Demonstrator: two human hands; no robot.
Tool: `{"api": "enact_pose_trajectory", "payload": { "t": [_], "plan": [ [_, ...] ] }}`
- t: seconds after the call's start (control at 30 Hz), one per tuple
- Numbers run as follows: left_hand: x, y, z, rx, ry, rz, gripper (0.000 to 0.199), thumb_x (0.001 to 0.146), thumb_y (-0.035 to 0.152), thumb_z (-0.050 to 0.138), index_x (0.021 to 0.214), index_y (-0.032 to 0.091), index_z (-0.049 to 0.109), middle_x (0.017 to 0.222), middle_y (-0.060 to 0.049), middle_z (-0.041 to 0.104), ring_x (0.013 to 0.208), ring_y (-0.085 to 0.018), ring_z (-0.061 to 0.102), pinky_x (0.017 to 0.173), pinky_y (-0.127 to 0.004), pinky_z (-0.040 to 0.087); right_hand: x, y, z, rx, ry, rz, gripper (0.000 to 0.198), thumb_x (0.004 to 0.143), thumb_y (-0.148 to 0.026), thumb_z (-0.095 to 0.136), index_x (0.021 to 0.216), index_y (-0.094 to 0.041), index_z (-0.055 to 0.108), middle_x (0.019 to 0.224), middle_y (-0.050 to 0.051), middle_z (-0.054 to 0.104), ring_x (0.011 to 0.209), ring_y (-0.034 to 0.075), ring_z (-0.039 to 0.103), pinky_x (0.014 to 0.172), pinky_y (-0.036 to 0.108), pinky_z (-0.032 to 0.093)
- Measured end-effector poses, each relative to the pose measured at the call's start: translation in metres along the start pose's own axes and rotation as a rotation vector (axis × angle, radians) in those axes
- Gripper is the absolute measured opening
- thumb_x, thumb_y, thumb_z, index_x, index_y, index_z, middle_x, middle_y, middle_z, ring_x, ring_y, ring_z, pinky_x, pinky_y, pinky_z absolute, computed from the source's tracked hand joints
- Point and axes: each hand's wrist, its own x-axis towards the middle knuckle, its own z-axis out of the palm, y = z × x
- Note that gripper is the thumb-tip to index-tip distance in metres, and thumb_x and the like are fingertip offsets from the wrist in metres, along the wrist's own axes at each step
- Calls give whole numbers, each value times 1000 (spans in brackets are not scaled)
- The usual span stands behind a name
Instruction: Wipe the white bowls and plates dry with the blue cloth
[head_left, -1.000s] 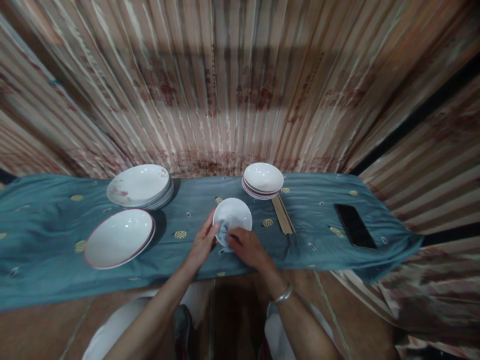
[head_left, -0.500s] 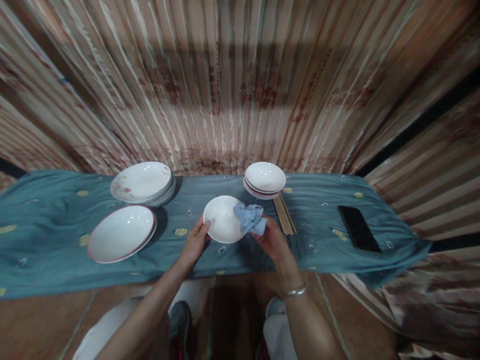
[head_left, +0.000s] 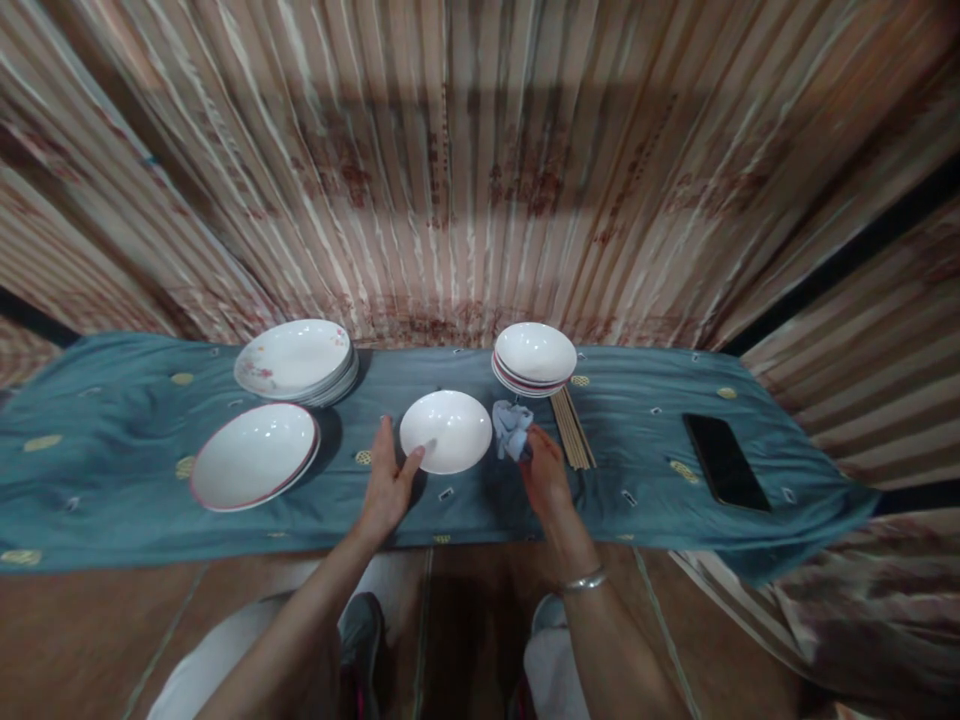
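A white bowl [head_left: 445, 430] stands upright on the cloth-covered table in front of me. Beside its left rim is my left hand [head_left: 388, 485], fingers spread, with the thumb at the bowl's edge; whether it touches cannot be told. To the right of the bowl, my right hand [head_left: 544, 470] grips a crumpled light-blue cloth [head_left: 511, 428], now apart from the bowl. Behind that hand sits a stack of white bowls [head_left: 535, 354], some with red rims. A bundle of chopsticks [head_left: 572, 428] lies just right of the cloth.
At the left rear is a stack of flower-patterned plates [head_left: 294, 358]. Nearer me lie red-rimmed dishes [head_left: 255, 458]. A black phone [head_left: 724, 460] rests at the right. A blue-green tablecloth [head_left: 112, 450] covers the narrow table, and a pleated curtain [head_left: 480, 180] hangs behind it.
My left hand has let go of the bowl, which now rests on the table. The blue cloth has come away from the bowl's rim with my right hand.
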Motion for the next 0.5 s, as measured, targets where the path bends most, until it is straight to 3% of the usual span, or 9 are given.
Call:
{"api": "enact_pose_trajectory", "payload": {
  "t": [0.1, 0.17, 0.33, 0.5],
  "plan": [
    [-10, 10, 1, 321, -89, 311, 54, 79, 44, 67, 129, 25, 61, 151, -13, 45, 143, -34, 30, 118, -57, 13, 1, 6, 2, 5, 22, 18, 22, 67, -33, 64, 84, -20, 68, 85, 2, 75, 80, 19, 67, 74, 31, 53],
    [-16, 15, 5, 434, -186, 406, 42, 80, 36, 67, 121, 29, 67, 142, -11, 56, 139, -34, 38, 117, -60, 6, 2, 10, 4, -10, 23, 11, 23, 67, -35, 64, 84, -20, 68, 84, 1, 74, 80, 18, 67, 73, 30, 53],
    [-22, 18, 14, 500, -282, 411, 27, 87, 24, 55, 109, 27, 72, 118, -9, 72, 119, -30, 59, 115, -63, 1, 1, 14, 7, -67, 0, -44, 26, 66, -37, 65, 84, -20, 71, 85, 1, 75, 83, 19, 67, 78, 31, 52],
    [-16, 18, 21, 466, -282, 434, 27, 91, 23, 47, 99, 23, 72, 103, -8, 76, 107, -25, 64, 117, -58, 12, -3, 6, 8, -76, -33, -10, 29, 61, -29, 63, 85, -20, 75, 85, 0, 76, 81, 17, 66, 74, 27, 52]
  ]
}}
